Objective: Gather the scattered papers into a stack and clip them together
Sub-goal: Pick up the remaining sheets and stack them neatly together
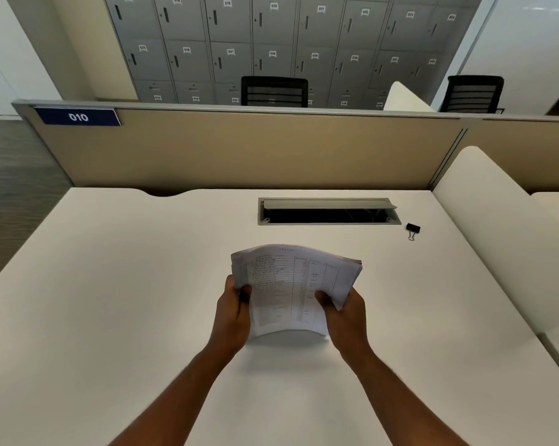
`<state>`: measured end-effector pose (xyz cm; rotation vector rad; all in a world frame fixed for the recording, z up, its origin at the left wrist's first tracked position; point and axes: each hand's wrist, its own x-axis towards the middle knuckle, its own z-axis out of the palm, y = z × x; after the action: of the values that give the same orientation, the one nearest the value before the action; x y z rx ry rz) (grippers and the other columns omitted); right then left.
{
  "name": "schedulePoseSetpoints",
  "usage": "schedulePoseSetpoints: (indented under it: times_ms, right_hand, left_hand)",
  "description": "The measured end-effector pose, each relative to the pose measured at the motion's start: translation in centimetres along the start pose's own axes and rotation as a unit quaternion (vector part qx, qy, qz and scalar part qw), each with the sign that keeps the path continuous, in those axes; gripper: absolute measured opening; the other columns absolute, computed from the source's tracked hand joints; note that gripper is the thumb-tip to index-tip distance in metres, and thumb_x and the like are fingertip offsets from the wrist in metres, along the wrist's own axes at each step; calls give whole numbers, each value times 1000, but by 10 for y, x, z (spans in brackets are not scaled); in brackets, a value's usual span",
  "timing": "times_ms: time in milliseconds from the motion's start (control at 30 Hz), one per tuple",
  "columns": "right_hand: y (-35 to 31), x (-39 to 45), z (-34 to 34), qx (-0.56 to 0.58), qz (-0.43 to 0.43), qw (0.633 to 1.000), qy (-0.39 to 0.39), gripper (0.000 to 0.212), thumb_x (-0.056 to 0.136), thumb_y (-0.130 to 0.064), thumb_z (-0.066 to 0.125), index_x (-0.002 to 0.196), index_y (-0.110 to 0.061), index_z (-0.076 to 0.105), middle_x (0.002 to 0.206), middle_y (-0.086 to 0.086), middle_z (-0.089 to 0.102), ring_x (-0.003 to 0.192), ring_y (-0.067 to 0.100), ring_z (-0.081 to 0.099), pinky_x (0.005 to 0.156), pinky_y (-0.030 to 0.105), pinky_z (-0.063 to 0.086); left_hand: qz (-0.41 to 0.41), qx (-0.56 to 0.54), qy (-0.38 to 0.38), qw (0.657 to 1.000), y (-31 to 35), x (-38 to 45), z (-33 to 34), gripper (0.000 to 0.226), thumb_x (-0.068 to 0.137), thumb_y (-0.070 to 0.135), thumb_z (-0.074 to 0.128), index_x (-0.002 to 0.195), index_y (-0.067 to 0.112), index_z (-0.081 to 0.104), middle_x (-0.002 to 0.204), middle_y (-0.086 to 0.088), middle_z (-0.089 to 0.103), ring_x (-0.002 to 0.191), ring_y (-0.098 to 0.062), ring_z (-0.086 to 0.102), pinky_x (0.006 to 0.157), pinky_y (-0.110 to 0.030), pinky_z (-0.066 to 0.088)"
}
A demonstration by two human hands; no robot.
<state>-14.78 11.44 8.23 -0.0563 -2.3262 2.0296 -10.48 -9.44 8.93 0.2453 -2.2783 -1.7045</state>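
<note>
Papers [295,284] are held as one gathered stack above the white desk [110,284], bowed upward along the middle, with the far edges slightly fanned. The stack is judged light and limp; sheets are likely to slide unless squared and pinched firmly near one edge. The left hand [233,313] is closed on the left edge, and the right hand [344,313] is closed on the right edge. A black binder clip [413,229] lies well apart, beside the open cable hatch [329,211], not yet applied.
</note>
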Motion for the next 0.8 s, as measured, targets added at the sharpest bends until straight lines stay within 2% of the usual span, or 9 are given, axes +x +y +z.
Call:
schedulePoseSetpoints:
  times_ms: [67,133,167,233,300,400,500,667,800]
  right_hand:
    - [-1,-3,1,13,1,1000,20,18,91,-4,72,106,-12,68,98,1,74,90,6,69,72,17,56]
    - [3,-7,3,10,6,1000,21,20,90,-3,72,103,-16,67,95,-2,73,88,6,69,72,19,56]
    - [7,-11,4,4,12,1000,12,23,89,-2,72,101,-21,66,94,-3,73,88,5,69,71,18,55]
    - [12,-20,6,1,23,1000,-9,31,89,-2,73,104,-28,64,100,-6,72,93,4,69,73,15,55]
    - [13,-23,4,7,24,1000,-12,38,87,-3,76,113,-27,63,107,-7,72,100,5,68,77,16,55]
    - [2,-20,-4,18,-27,999,-3,47,82,-13,80,124,-18,60,112,-6,70,103,7,67,80,19,56]
    - [-12,-17,-7,14,-69,998,6,45,83,-13,80,121,-20,58,106,-10,69,99,12,67,77,21,58]
    - [-15,-15,1,-29,-91,995,41,35,90,-2,72,110,-25,54,101,1,67,90,3,64,69,13,53]
    - [-13,-15,8,-30,-69,997,34,49,92,7,64,110,-35,48,105,-2,63,95,-4,62,73,9,52]
  left_hand:
    - [11,-4,10,1000,0,-2,1,24,91,19,36,109,24,50,99,0,62,88,-11,59,70,-25,51]
    - [3,-10,19,1000,-3,-6,3,18,95,20,39,110,19,48,96,9,61,87,-13,59,71,-34,53]
    - [-4,-13,21,1000,-4,-9,4,14,98,19,40,111,21,47,96,14,60,88,-11,59,72,-33,53]
    - [-4,-15,28,1000,-2,-14,4,21,101,18,43,112,35,45,99,26,60,92,-2,59,75,-21,51]
    - [-2,-19,32,999,4,-15,3,22,98,25,43,112,42,42,100,31,57,95,2,58,75,-12,49]
    - [14,-29,55,998,13,-11,-2,21,95,28,40,114,24,46,98,27,57,93,-2,58,73,-14,47]
    - [47,-26,72,996,20,-6,-5,21,96,23,37,112,13,46,94,24,58,88,-3,58,71,-14,46]
    - [60,-24,74,995,26,-5,-2,21,94,13,36,111,11,47,94,22,59,89,-6,58,73,-18,48]
    - [45,-23,66,997,23,-3,-1,20,92,14,37,110,13,45,89,23,58,85,-5,58,71,-22,49]
